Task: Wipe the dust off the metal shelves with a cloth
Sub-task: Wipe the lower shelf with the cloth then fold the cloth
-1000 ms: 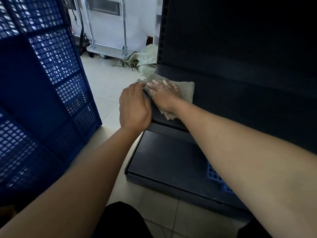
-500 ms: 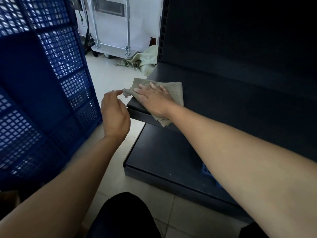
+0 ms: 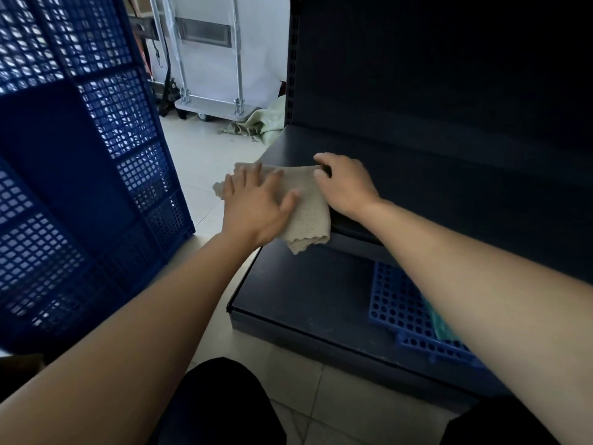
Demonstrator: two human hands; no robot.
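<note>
A beige cloth (image 3: 306,207) lies folded over the left front corner of the dark metal shelf (image 3: 417,175), its lower end hanging down past the shelf edge. My left hand (image 3: 256,208) rests flat on the cloth's left part, fingers spread. My right hand (image 3: 345,184) pinches the cloth's upper right edge between thumb and fingers. Below it sits the dark bottom shelf (image 3: 305,293).
A tall blue perforated plastic crate (image 3: 80,162) stands close on the left. Blue perforated trays (image 3: 414,319) lie on the bottom shelf at right. A metal trolley (image 3: 211,106) and a greenish sack (image 3: 266,123) sit on the tiled floor behind.
My left hand has moved from beside the cloth onto it. My right hand slid right, from pressing flat on the cloth to gripping its right edge. The cloth now drapes further over the corner.
</note>
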